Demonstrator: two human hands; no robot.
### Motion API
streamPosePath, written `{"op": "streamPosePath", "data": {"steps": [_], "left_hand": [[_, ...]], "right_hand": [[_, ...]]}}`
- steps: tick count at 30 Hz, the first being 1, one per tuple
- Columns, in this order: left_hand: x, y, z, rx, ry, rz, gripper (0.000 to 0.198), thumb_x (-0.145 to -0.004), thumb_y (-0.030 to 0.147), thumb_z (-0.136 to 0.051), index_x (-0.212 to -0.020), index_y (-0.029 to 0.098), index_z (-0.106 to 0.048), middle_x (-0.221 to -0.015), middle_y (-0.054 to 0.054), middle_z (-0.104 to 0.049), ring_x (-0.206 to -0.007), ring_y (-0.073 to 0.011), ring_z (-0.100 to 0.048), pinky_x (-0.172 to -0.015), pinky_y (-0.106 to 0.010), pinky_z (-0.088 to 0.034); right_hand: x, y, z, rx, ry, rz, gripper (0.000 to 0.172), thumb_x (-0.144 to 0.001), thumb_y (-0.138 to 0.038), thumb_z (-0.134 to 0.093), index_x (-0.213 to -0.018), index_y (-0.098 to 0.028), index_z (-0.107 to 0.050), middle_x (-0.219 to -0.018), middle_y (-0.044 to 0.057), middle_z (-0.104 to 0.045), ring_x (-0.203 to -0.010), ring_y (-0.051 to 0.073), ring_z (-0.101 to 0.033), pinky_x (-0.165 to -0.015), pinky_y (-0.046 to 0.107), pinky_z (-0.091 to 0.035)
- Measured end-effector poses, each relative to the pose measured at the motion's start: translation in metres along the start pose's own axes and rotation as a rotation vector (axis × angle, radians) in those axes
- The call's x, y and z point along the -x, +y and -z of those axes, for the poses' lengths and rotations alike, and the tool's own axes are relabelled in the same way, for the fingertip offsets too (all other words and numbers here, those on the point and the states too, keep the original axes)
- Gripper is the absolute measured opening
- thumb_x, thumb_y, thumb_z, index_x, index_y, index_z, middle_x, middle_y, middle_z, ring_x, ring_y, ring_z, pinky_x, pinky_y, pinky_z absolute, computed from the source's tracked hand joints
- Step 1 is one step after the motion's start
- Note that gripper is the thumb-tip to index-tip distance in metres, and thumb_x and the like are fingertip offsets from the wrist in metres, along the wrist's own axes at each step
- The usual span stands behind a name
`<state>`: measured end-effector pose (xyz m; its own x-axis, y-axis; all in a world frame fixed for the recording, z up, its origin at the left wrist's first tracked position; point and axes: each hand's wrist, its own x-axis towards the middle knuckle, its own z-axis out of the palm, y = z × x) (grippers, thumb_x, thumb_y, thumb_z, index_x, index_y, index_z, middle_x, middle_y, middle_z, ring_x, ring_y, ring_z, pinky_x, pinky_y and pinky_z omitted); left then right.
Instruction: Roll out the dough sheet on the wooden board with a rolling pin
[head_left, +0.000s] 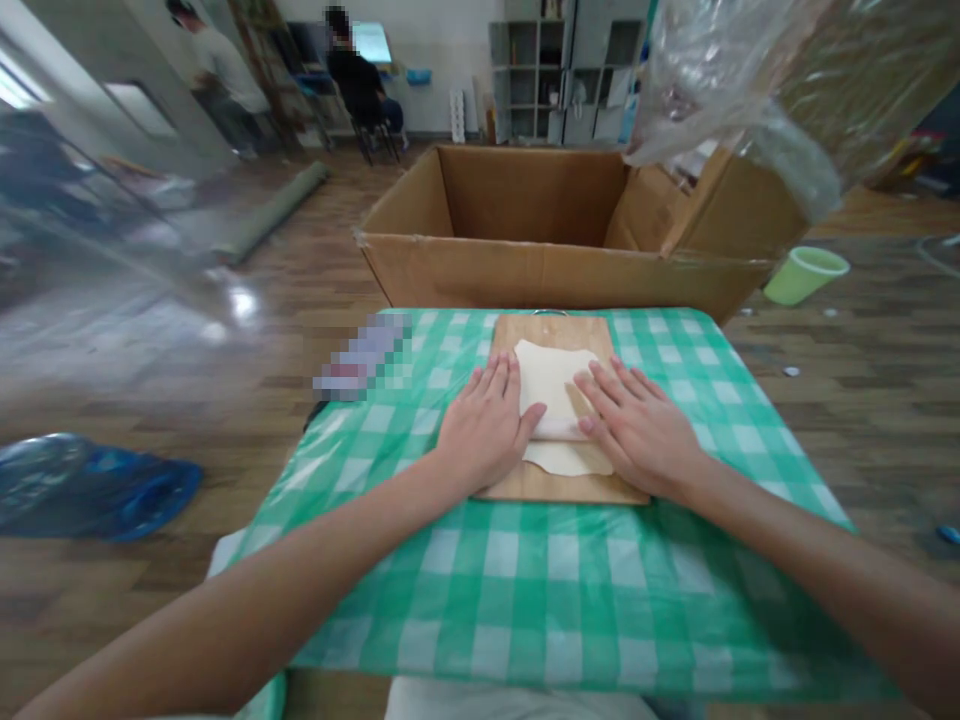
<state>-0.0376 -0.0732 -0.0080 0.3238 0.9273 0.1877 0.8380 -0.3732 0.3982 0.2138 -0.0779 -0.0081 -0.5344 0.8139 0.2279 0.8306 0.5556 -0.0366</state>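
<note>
A pale sheet of dough (551, 385) lies folded on a wooden cutting board (559, 488) in the middle of the green checked tablecloth (525, 590). My left hand (486, 425) lies flat on the board's left side, fingers stretched out, its thumb touching the dough's left edge. On the right, my right hand (637, 425) also lies flat with its fingertips pressing on the folded dough. Neither hand grips anything.
A large open cardboard box (555, 250) stands right behind the table. A green plastic cup (806, 275) lies on the wooden floor at the right. Blue plastic (90, 490) lies on the floor at the left. Clear plastic (750, 90) hangs at the top right. Two people are far back.
</note>
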Motion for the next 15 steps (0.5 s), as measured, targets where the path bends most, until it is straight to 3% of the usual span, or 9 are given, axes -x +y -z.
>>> {"op": "streamPosePath", "data": {"steps": [5, 10, 15], "left_hand": [[-0.033, -0.011, -0.004, -0.205, -0.013, -0.003, 0.080, -0.110, 0.056, -0.026, -0.165, -0.001, -0.026, -0.172, -0.027, -0.029, -0.163, -0.0384, -0.024, -0.133, -0.052, -0.018], [-0.061, -0.030, -0.009, -0.168, -0.041, -0.027, 0.083, -0.110, 0.063, -0.017, -0.166, 0.003, -0.021, -0.172, -0.026, -0.029, -0.162, -0.0389, -0.025, -0.131, -0.054, -0.020], [-0.097, -0.056, -0.019, -0.092, -0.109, -0.155, 0.082, -0.110, 0.068, -0.016, -0.162, 0.006, -0.032, -0.172, -0.024, -0.027, -0.163, -0.0428, -0.019, -0.130, -0.061, -0.016]], "right_hand": [[-0.028, 0.016, -0.006, 0.014, -0.007, -0.079, 0.068, -0.110, -0.061, -0.030, -0.157, -0.015, -0.051, -0.170, 0.018, -0.040, -0.160, 0.044, -0.026, -0.126, 0.064, -0.031], [-0.044, 0.036, -0.015, -0.020, 0.005, -0.078, 0.071, -0.111, -0.062, -0.023, -0.157, -0.015, -0.051, -0.170, 0.018, -0.037, -0.159, 0.047, -0.026, -0.123, 0.069, -0.030], [-0.063, 0.061, -0.024, -0.011, -0.058, 0.071, 0.066, -0.115, -0.052, -0.015, -0.157, -0.012, -0.047, -0.164, 0.019, -0.046, -0.156, 0.044, -0.031, -0.122, 0.073, -0.027]]}}
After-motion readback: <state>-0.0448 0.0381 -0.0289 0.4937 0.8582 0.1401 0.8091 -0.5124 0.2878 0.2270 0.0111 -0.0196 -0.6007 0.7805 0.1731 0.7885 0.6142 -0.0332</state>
